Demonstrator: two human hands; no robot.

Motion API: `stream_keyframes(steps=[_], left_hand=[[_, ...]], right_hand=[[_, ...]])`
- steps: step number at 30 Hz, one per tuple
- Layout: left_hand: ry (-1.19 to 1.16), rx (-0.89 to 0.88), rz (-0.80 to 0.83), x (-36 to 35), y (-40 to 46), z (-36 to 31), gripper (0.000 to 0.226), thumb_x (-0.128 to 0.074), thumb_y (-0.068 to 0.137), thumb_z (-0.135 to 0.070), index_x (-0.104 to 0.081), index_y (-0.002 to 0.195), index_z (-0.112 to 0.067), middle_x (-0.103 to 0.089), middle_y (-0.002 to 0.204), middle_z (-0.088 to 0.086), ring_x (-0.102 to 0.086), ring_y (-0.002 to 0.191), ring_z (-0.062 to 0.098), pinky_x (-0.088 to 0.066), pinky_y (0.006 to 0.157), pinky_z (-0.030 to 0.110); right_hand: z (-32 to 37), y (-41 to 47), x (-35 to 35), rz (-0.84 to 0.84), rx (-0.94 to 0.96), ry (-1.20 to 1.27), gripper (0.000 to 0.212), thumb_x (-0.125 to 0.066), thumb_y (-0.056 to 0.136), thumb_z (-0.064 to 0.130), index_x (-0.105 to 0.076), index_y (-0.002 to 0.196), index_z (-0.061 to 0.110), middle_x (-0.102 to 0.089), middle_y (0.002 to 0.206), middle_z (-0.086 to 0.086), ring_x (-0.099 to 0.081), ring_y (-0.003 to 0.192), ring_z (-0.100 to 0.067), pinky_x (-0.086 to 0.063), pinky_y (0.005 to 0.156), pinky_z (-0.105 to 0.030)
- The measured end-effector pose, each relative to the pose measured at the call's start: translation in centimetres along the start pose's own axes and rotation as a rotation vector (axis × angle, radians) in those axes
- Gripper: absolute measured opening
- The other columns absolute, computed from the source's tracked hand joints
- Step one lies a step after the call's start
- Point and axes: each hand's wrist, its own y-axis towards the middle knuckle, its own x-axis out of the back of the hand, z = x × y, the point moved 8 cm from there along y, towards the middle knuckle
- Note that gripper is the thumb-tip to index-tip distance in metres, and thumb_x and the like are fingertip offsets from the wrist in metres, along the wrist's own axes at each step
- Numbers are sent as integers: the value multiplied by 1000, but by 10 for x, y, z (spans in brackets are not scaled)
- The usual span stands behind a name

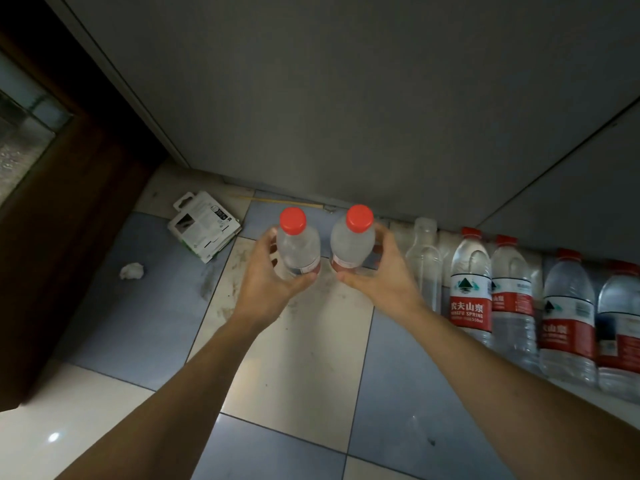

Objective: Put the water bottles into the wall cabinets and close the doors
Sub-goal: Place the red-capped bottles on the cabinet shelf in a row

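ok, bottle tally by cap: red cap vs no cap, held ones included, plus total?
Red cap, held: 2, one in the left hand at, one in the right hand at
Red cap, in the row by the wall: 4, starting at
No cap, clear: 1
Total: 7 in frame

A dim indoor storage corner, kind of building unclear. Checkered tile floor (pixel 301 358), grey cabinet doors (pixel 346 98). Water bottles (pixel 519 299) line the base.

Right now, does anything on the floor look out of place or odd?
Yes. A flattened cardboard package and a crumpled paper scrap lie loose on the stained floor tiles, left of the bottles. One bottle in the row has no cap.
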Motion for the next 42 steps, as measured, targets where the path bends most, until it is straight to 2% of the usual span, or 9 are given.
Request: stream_keyframes(steps=[3,5,9,17,21,25,30,34,42], left_hand=[[-103,6,-35,-10,5,7,83,-93,67,-30,-46,134,-30,-59,125,-16,-57,115,0,-47,89,17],[-130,-3,-50,-16,7,6,77,-92,69,-23,-48,133,-25,-63,121,-10,-62,110,6,-52,85,19],[-140,4,-71,-18,6,3,70,-90,72,-16,-51,130,-20,-66,116,-2,-64,108,15,-55,90,31],[-167,61,-132,38,-37,-62,64,-92,69,-14,-56,120,-28,-69,103,-15,-66,94,0,-52,74,11],[-183,65,-122,95,-84,-157,66,-92,69,-20,-54,119,-40,-68,108,-20,-66,100,2,-52,77,13],[-206,25,-115,171,-131,-282,68,-91,71,-23,-53,126,-36,-67,117,-17,-64,110,6,-52,89,23],[-174,-96,-158,292,-182,-463,65,-89,71,-31,-51,120,-50,-64,113,-28,-62,108,-4,-48,78,3],[-213,-206,-132,387,-216,-604,61,-92,70,-27,-57,118,-42,-71,112,-14,-69,102,7,-57,87,28],[-216,-522,-104,509,-245,-857,61,-89,62,-43,-57,114,-44,-69,108,-28,-65,100,-7,-50,75,6]], right_hand=[[-5,9,-8,-24,-2,36,83,-91,63,29,-44,130,38,-60,120,27,-60,111,7,-51,89,-15],[-4,12,-12,-31,-4,41,70,-89,65,26,-47,119,42,-64,107,31,-62,100,10,-49,78,-8],[-3,9,-15,-54,-25,104,64,-90,68,18,-52,117,34,-67,102,20,-63,91,10,-50,72,-9],[63,-35,14,-80,-76,132,66,-90,68,11,-59,126,13,-71,111,1,-68,100,-11,-53,79,-17],[176,-77,44,-37,-74,140,62,-90,69,12,-60,124,14,-72,109,2,-69,99,-12,-55,85,-27],[322,-121,80,-16,-17,133,59,-91,69,16,-62,120,17,-73,103,9,-69,93,-2,-53,79,-18],[518,-177,133,0,48,165,57,-92,67,24,-64,118,24,-74,101,15,-69,94,2,-49,76,-8],[678,-223,190,-50,154,189,59,-93,67,22,-65,119,25,-73,103,22,-68,96,4,-49,77,-8],[925,-292,313,-243,371,199,53,-93,65,21,-66,109,29,-74,98,24,-69,90,5,-52,70,-9]])
